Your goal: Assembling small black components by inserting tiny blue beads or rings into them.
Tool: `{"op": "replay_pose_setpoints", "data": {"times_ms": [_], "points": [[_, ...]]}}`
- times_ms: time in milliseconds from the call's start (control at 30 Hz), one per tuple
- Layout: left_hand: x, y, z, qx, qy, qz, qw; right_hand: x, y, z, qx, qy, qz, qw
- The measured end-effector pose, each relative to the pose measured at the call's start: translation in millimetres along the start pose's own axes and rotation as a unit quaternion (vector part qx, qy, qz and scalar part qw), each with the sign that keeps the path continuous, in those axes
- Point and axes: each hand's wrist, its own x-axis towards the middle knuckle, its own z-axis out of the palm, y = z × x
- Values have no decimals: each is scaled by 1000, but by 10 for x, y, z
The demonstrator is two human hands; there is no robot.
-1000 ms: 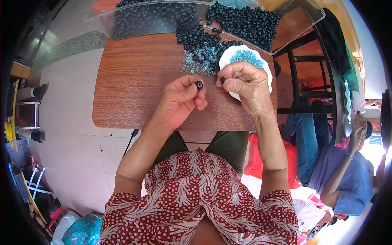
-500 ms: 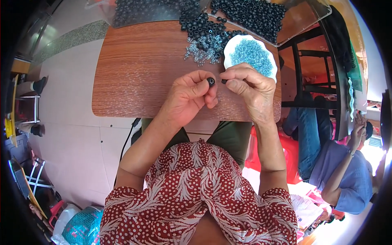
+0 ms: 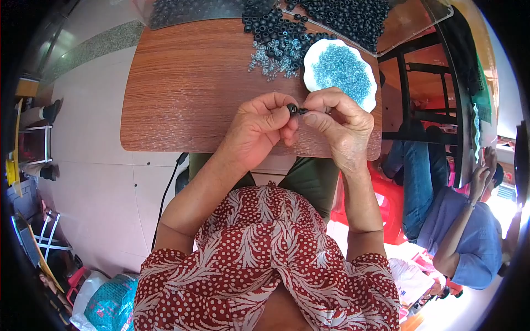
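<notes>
Both hands meet over the near edge of the wooden table (image 3: pixel 182 94), fingertips almost nose to nose. Left hand (image 3: pixel 260 128) is curled tight, thumb and forefinger pinching a small black ring (image 3: pixel 292 108), hole turned toward the other side. Right hand (image 3: pixel 338 122) is closed too, pinching something tiny and dark at the ring's mouth; it is too small to tell what. The two pieces touch, or very nearly, right between the thumbs, held a little above the tabletop.

Behind the knuckles sits a white scalloped dish (image 3: pixel 312 58) of pale blue beads (image 3: pixel 342 70), just beyond the right hand. Further back a loose heap of black rings (image 3: pixel 276 33) spills across the wood, mixed with clear-blue bits, and more black rings lie in a clear tray (image 3: pixel 430 16) at the far edge.

Where could this slip? My read: the grip is all fingertip, so a small twist could pop the ring free, and it would roll off the near edge into the lap or onto the floor. The right wrist also hovers close to the dish; a jerk backward could tip it and scatter beads. To the right, another person in blue (image 3: pixel 469 237) sits well apart, no threat to the work.
</notes>
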Motion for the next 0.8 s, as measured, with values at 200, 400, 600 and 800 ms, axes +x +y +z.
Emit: {"op": "replay_pose_setpoints", "data": {"times_ms": [200, 400, 600, 800], "points": [[4, -30, -2, 11, 8, -10, 1000, -25, -8, 63, 101, 13, 26, 994], [-6, -39, 2, 11, 15, -12, 1000, -47, 55, 40, 41, 14, 23, 999], [-3, -53, 8, 31, 28, -3, 999, -47, 64, 28, 67, 3, 23, 997], [-18, -75, 33, 94, 40, 19, 995, -55, 118, -43, -68, 6, -8, 998]]}}
